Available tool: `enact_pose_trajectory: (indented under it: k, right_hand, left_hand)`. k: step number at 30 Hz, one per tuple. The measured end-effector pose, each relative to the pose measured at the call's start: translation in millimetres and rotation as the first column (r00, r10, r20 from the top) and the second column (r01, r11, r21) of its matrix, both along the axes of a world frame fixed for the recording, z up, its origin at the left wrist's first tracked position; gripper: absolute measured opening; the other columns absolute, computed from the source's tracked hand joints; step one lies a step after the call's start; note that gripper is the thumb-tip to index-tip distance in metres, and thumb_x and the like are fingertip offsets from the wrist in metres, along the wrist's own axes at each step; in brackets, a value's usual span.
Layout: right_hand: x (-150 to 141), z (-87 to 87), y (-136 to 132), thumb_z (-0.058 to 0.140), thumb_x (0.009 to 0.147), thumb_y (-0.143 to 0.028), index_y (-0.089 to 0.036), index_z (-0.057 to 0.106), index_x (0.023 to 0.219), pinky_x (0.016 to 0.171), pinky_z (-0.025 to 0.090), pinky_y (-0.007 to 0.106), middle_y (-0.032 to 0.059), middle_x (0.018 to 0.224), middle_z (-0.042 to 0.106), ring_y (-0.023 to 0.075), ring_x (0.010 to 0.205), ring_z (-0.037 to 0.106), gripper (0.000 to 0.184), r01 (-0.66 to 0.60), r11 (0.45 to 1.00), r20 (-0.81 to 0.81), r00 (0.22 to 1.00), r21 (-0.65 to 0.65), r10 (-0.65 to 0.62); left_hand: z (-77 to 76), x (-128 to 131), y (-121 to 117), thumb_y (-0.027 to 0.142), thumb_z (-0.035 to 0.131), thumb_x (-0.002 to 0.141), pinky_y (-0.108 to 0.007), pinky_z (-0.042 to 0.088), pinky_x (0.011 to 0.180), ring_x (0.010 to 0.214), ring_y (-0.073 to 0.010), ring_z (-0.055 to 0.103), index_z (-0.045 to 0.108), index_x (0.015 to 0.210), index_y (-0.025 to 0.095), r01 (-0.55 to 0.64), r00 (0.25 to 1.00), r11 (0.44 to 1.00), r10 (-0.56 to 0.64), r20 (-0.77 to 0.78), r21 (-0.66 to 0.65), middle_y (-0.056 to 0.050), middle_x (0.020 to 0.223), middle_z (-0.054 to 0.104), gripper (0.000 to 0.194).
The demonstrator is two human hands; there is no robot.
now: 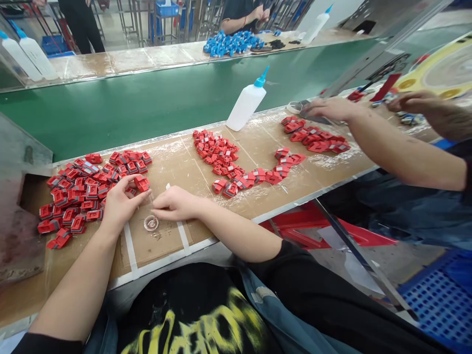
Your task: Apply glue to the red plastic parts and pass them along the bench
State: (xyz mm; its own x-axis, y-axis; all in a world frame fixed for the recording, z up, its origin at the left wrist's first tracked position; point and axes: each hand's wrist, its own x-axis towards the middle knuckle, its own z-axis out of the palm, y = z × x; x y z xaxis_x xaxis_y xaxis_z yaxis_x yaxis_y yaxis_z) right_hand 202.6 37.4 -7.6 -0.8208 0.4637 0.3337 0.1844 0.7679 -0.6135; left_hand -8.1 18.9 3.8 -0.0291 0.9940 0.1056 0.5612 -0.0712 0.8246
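My left hand (120,201) is closed around a small red part (142,183), held just above the cardboard worktop (173,162) beside a big pile of the same red parts (79,189). My right hand (174,204) is pinched on a thin white stick (167,187) whose tip points toward the red part. A small clear dish (151,223) lies on the cardboard just below and between both hands.
A second heap of red parts (224,160) curves across the middle of the top, behind it a white squeeze bottle with a blue nozzle (246,101). A co-worker's arms (387,142) reach in at the right over more red parts (317,137). A green conveyor belt (147,105) runs behind.
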Motion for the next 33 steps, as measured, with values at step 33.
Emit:
enact_pose_trajectory:
  k: [33]
  right_hand:
    - [28, 40.5, 8, 0.028, 0.103, -0.068, -0.017, 0.063, 0.063, 0.060, 0.027, 0.028, 0.0049, 0.062, 0.060, 0.0142, 0.057, 0.048, 0.074, 0.492, 0.867, 0.549, 0.705, 0.075, -0.448]
  left_hand:
    - [-0.2, -9, -4, 0.053, 0.079, 0.079, -0.030, 0.055, 0.065, 0.064, -0.0152, 0.065, 0.068, 0.125, 0.026, -0.017, 0.994, 1.000, 0.018, 0.107, -0.014, -0.004, 0.104, 0.077, 0.054]
